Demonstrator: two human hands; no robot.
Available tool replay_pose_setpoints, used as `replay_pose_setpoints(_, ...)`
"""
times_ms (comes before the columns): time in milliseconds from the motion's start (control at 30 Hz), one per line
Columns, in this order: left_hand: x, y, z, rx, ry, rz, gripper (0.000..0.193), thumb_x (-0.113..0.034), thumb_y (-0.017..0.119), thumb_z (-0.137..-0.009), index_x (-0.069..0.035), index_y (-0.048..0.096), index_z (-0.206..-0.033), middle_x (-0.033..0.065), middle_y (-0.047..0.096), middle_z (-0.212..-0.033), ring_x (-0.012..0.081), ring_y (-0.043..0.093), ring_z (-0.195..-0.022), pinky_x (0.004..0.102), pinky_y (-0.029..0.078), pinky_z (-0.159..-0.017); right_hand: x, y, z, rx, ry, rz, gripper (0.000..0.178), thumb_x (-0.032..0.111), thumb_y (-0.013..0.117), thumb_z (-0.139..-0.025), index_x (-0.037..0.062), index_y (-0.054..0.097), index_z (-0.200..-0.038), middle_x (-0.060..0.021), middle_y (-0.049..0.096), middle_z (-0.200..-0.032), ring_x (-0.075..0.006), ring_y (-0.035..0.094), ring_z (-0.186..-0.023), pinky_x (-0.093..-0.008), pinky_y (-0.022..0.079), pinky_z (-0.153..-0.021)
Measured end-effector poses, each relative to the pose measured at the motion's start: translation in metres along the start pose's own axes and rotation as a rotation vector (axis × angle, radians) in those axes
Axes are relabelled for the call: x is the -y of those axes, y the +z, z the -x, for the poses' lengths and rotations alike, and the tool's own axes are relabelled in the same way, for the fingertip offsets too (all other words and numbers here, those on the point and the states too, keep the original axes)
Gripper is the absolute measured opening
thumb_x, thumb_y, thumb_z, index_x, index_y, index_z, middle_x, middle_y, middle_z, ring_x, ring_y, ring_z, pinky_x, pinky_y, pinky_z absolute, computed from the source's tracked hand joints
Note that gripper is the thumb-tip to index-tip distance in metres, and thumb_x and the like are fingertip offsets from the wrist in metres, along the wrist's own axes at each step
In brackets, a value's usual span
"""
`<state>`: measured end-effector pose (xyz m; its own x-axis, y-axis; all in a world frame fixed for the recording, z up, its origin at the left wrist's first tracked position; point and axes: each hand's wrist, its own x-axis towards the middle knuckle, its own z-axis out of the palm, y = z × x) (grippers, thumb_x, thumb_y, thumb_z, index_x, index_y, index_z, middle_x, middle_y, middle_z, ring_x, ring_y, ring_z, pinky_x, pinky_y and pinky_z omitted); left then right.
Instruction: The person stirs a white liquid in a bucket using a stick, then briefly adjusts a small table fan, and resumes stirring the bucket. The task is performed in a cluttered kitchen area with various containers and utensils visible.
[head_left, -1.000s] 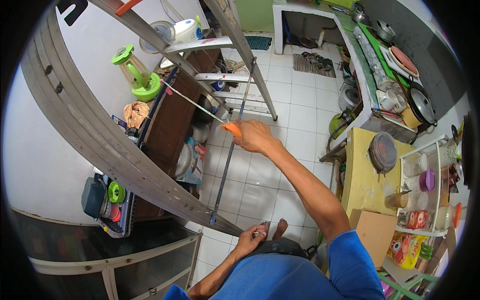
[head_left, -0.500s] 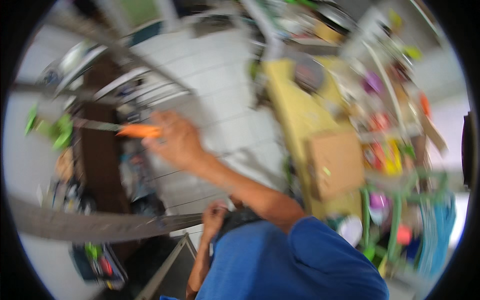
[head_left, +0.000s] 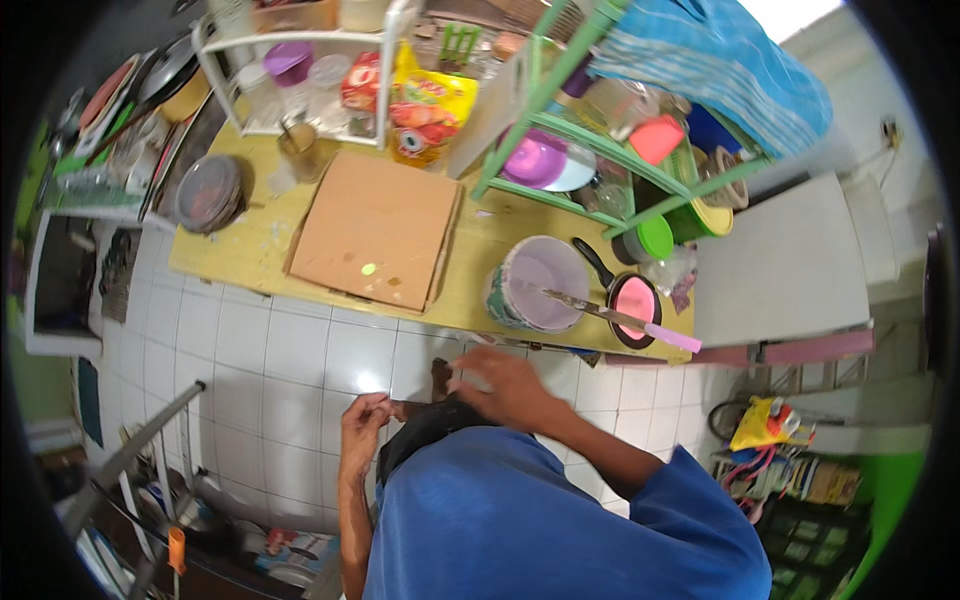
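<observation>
My left hand (head_left: pixel 363 430) is held low in front of my blue shirt, its fingers curled and pressed together; whether anything is in them cannot be seen. Beside it, my right hand (head_left: pixel 510 388) hovers just short of the yellow table (head_left: pixel 470 290), fingers stretched out and slightly smeared, with nothing visible in them. Nearest to it on the table stands a tub (head_left: pixel 497 300) with a pale lilac inside. A knife with a pink handle (head_left: pixel 672 337) lies across the tub and a small black frying pan (head_left: pixel 647 338) that holds something pink. At lower left is an orange handle (head_left: pixel 177 550).
A flat cardboard box (head_left: pixel 375 230) lies on the table, left of the tub. Farther left is a round lidded container (head_left: pixel 208 192). Behind stand a white rack (head_left: pixel 390 75) and a green shelf (head_left: pixel 590 150) with bowls. A grey metal rail (head_left: pixel 140 445) rises at left.
My view has swung round from the brown furniture to the yellow table. The orange-handled tool has left my right hand, which is now drawn back near my body. My left hand stays low.
</observation>
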<state>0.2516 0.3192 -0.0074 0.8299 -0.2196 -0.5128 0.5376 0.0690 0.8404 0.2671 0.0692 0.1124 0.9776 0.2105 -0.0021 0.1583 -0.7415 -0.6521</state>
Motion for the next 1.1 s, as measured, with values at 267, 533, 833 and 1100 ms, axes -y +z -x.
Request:
replay_pose_setpoints(267,-0.078,0.148,-0.138,0.212,0.304,-0.283,0.038,-0.029,0.052,-0.094,0.004,0.056,-0.113,0.0012,0.056,-0.083,0.0089,0.051,-0.074,0.0218,0.043,-0.067,-0.114,-0.13,0.038,-0.066,0.377,0.776,0.019,0.018,0.06,-0.078,0.0013,0.062,-0.087,-0.0151,0.057,-0.088,-0.0283,0.056,-0.09,-0.0389,0.045,-0.074)
replay_pose_setpoints(533,-0.097,0.193,-0.205,0.433,0.093,-0.393,0.032,-0.027,0.052,-0.093,-0.001,0.06,-0.109,0.0064,0.062,-0.099,0.0136,0.057,-0.088,0.0289,0.047,-0.077,-0.166,-0.113,0.047,0.136,0.431,0.742,0.026,0.021,0.063,-0.076,0.0012,0.058,-0.091,-0.0125,0.06,-0.08,-0.0296,0.061,-0.073,-0.0424,0.047,-0.064)
replay_pose_setpoints(833,-0.098,0.212,-0.216,0.414,-0.199,-0.205,0.018,-0.025,0.056,-0.091,-0.008,0.061,-0.093,0.0005,0.062,-0.085,0.0108,0.057,-0.074,0.0271,0.047,-0.072,-0.151,-0.119,0.032,0.051,0.5,0.69,0.014,0.012,0.051,-0.083,0.0046,0.061,-0.089,-0.0127,0.063,-0.072,-0.0275,0.064,-0.068,-0.0389,0.05,-0.057)
replay_pose_setpoints(1100,-0.094,0.234,-0.212,0.603,-0.203,-0.131,0.016,-0.026,0.059,-0.089,-0.011,0.059,-0.086,-0.0015,0.061,-0.082,0.008,0.056,-0.068,0.024,0.049,-0.065,-0.148,-0.128,0.037,-0.096,0.452,0.748,0.013,0.013,0.051,-0.08,0.0064,0.063,-0.079,-0.0103,0.062,-0.069,-0.0258,0.063,-0.064,-0.0395,0.048,-0.053)
